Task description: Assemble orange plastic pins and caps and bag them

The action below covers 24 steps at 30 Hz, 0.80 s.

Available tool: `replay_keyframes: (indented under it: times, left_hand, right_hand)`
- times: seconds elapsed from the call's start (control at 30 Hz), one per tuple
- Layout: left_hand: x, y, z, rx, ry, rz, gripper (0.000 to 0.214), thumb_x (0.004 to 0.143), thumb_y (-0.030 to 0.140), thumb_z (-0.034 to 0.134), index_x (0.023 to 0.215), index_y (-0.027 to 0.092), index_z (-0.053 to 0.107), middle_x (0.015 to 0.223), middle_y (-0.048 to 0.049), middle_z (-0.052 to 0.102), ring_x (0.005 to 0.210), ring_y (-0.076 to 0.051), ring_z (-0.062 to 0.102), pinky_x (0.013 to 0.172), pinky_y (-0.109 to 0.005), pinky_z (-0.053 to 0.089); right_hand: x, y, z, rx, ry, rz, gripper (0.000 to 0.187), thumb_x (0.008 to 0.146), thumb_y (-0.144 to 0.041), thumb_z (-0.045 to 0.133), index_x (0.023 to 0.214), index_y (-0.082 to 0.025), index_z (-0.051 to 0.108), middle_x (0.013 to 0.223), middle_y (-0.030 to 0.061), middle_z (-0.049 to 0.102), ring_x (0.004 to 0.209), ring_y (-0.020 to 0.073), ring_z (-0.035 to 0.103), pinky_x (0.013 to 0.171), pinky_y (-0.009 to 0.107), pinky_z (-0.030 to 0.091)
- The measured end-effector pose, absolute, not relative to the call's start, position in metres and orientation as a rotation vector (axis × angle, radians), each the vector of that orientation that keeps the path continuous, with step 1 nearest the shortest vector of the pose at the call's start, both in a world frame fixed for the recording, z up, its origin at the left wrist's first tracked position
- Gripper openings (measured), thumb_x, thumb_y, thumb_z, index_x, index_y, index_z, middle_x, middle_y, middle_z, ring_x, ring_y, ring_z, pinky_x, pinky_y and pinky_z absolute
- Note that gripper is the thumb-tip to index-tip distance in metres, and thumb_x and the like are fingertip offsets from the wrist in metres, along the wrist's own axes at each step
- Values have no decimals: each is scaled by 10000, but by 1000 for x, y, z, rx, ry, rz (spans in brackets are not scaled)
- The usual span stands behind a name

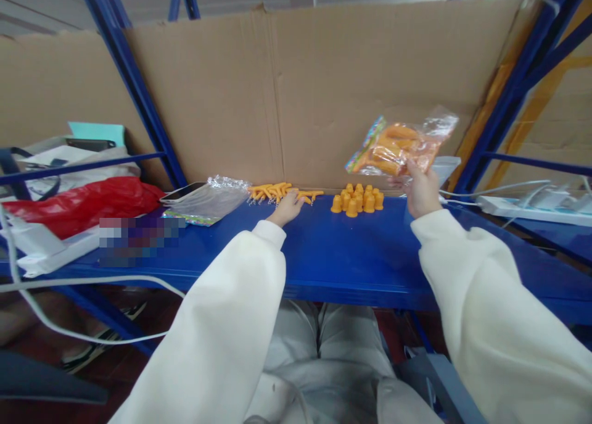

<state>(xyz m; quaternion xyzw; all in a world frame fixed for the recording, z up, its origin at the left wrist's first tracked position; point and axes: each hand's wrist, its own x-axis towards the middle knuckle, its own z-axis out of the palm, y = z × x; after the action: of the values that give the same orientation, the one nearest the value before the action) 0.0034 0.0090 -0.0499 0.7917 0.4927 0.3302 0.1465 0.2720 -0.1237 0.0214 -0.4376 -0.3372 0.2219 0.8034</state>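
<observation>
My right hand [422, 188] is closed on the lower edge of a clear plastic bag [393, 149] with orange pieces in it, held up in front of the cardboard. My left hand [285, 209] rests low over a row of orange stick-like pieces [271, 192] with small metal ends. Its fingers reach out among them and look apart, though their tips are partly hidden. Between my hands, a group of small orange cup-shaped pieces [357, 199] stands on the blue shelf [342, 251].
Flat clear bags [208, 203] and a phone [185, 192] lie left of the sticks. Farther left are a red bag [92, 202], a white power strip [60, 251] and a loose cable [92, 280]. Cardboard [324, 91] closes the back; another power strip [531, 208] lies right.
</observation>
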Motion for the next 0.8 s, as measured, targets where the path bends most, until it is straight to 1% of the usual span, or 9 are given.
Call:
replay_keyframes:
  times: [0.1,0.2,0.3,0.43,0.5,0.57,0.63,0.7,0.8]
  left_hand:
    - [10,-2,-36,1953,1219,1270,494,1079,393,345,1503,197,506,1628,-101,476,1541,-196,388,1255,-342,318]
    - [16,-14,-24,1449,902,1365,554,1059,573,336,1480,265,525,1536,-108,582,1413,-260,563,1126,-423,495]
    - [21,-24,-18,1154,639,1243,525,988,610,517,1364,259,627,1324,-106,733,1230,-304,698,985,-438,599]
    - [24,-28,-18,922,624,1263,433,891,388,747,1249,156,674,1029,-126,808,954,-280,784,851,-382,649]
    - [24,-27,-20,847,680,1351,371,876,249,749,1219,140,665,897,-91,803,846,-243,786,822,-372,655]
    - [24,-26,-21,807,702,1423,287,874,144,709,1157,144,665,805,-47,777,792,-214,778,826,-374,654]
    - [24,-26,-22,789,705,1460,216,859,88,693,1066,144,668,765,-30,752,775,-207,772,841,-390,649]
    - [25,-28,-21,786,707,1479,192,830,63,714,997,143,662,767,-33,743,787,-216,770,848,-411,643]
    - [25,-31,-19,786,715,1486,186,807,50,730,948,144,654,769,-39,735,812,-228,768,843,-415,640]
  right_hand:
    - [246,-107,24,-899,-854,619,58,944,-223,615,908,-188,585,685,-23,641,632,159,678,641,310,601]
    - [220,-91,18,-873,-961,823,188,925,-350,713,902,-196,608,654,-18,661,601,161,684,611,303,620]
    - [201,-81,7,-873,-1063,1020,246,899,-392,769,871,-200,618,592,-24,640,502,135,632,542,272,600]
    - [195,-72,-14,-943,-1148,1116,225,924,-337,743,808,-203,605,520,-45,562,466,119,591,489,223,554]
    - [199,-68,-23,-1037,-1171,1020,200,925,-316,731,820,-197,609,616,-12,629,500,110,603,470,199,519]
    - [205,-64,-31,-1108,-1234,839,174,897,-324,750,969,-198,654,834,40,716,610,134,663,528,237,558]
    - [212,-62,-37,-1153,-1377,561,385,816,-315,817,1155,-217,663,1079,86,729,828,203,726,695,345,626]
    - [216,-64,-40,-1151,-1625,256,543,744,-301,863,1246,-238,666,1251,109,693,1092,290,701,918,480,603]
    - [219,-69,-40,-1187,-1891,-70,337,839,-316,768,1163,-240,721,1295,119,682,1235,337,639,1073,548,499]
